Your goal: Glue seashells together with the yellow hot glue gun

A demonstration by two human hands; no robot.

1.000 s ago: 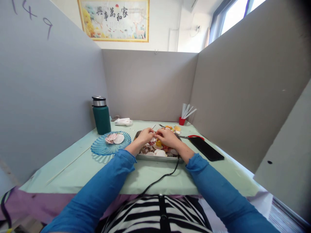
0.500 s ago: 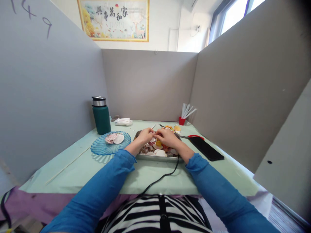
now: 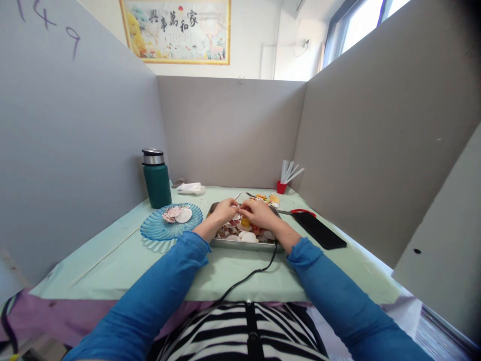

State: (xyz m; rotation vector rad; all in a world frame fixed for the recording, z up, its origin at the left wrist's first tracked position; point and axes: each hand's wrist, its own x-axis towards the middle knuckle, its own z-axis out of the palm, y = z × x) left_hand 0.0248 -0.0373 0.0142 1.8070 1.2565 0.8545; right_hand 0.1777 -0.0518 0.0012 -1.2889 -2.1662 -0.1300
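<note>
My left hand (image 3: pixel 224 210) and my right hand (image 3: pixel 259 213) meet over a metal tray (image 3: pixel 240 244) filled with several coloured seashells (image 3: pixel 246 233). Both hands have their fingers pinched together around a small shell (image 3: pixel 236 206) held between them; a thin white stick pokes up from it. To the left stands a blue glass plate (image 3: pixel 156 231) with a few shells (image 3: pixel 178 214) on it.
A green flask (image 3: pixel 157 178) stands at back left, a white cloth (image 3: pixel 191 188) behind the tray, a red cup of white sticks (image 3: pixel 282 184) at back right. Red-handled scissors (image 3: pixel 298 212) and a black phone (image 3: pixel 318 230) lie right of the tray. Grey partitions enclose the table.
</note>
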